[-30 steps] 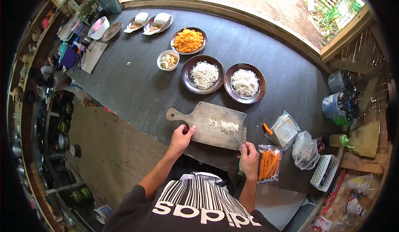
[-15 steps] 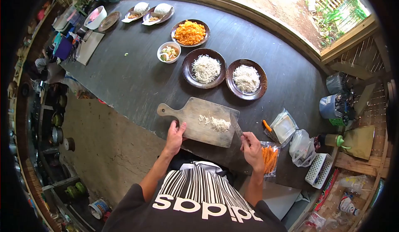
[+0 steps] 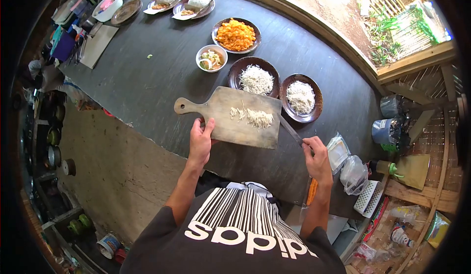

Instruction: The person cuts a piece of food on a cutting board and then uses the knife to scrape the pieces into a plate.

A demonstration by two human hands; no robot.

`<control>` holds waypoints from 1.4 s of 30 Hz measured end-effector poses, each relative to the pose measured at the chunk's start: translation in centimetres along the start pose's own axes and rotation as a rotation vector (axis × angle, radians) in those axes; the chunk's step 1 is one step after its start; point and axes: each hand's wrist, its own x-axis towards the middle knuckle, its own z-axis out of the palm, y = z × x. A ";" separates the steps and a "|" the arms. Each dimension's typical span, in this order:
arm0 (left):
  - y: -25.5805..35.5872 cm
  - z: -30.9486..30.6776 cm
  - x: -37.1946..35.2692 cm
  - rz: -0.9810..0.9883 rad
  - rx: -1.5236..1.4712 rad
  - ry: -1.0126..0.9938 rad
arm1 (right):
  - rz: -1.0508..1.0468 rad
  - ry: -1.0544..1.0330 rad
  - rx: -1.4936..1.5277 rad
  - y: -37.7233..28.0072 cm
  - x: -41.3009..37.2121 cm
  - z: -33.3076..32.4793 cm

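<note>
My left hand (image 3: 200, 139) grips the near edge of a wooden cutting board (image 3: 235, 133), close to its handle, thumb on top. The board is held up off the table, and its far edge overlaps the nearer rim of a brown plate of white shreds (image 3: 256, 80). On the board lies a small heap of pale chopped strips (image 3: 259, 119), with a few loose ones to the left. In my right hand (image 3: 316, 156) is a knife (image 3: 291, 130), its blade slanting up to the board's right edge. A second brown plate of white shreds (image 3: 300, 97) stands just beyond the blade.
Farther back are a plate of orange pieces (image 3: 235, 34) and a white bowl of mixed vegetables (image 3: 211, 58). Two plates with rice (image 3: 199, 1) stand at the far edge. Plastic bags (image 3: 353, 175) and a white basket (image 3: 368, 199) lie to the right.
The board has been lifted from the table and moved forward toward the plates, its strips still on it. My right hand has moved right and forward with the knife.
</note>
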 end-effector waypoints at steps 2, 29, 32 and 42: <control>0.5 0.3 0.8 -0.007 -0.022 0.009 | -0.042 -0.017 -0.010 -0.7 1.7 -0.2; 1.4 0.8 5.9 -0.053 -0.046 0.023 | -0.339 -0.174 -0.442 2.1 15.4 1.7; 1.5 0.9 5.9 -0.054 -0.045 0.028 | -0.331 -0.171 -0.433 2.3 16.7 1.8; 1.6 1.3 5.6 -0.067 -0.026 0.042 | -0.391 -0.114 -0.468 3.0 19.9 2.5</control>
